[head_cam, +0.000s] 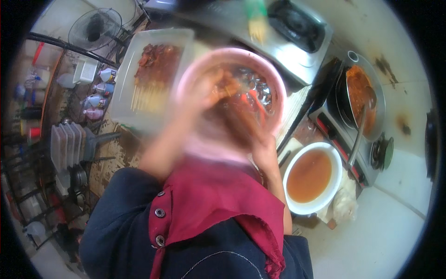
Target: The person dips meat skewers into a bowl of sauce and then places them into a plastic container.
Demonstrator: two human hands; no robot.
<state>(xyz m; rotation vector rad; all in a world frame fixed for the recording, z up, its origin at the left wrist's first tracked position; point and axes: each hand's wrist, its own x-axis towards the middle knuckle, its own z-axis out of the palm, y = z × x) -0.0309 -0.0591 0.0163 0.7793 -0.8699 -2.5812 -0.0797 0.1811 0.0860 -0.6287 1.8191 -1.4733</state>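
Observation:
A pink basin (278,87) stands before me, with dark liquid and brownish pieces inside. My left hand (212,87), motion-blurred, is inside it over the brown pieces; what its fingers hold cannot be told. My right hand (263,143) is at the basin's near right rim, its fingers closed around the end of a dark, reddish transparent thing (247,108), perhaps a bag, that reaches into the basin. Left of the basin, a translucent plastic tray (120,83) holds dark-sauced skewers (158,62), their bare sticks pointing towards me.
A gas stove (296,66) lies beyond the basin, beside a green-handled brush (257,21). On the right are a wok of orange-brown sauce (357,90) with a ladle (359,136), and a white bowl (338,174) of amber liquid. Shelving and a fan (94,29) stand left.

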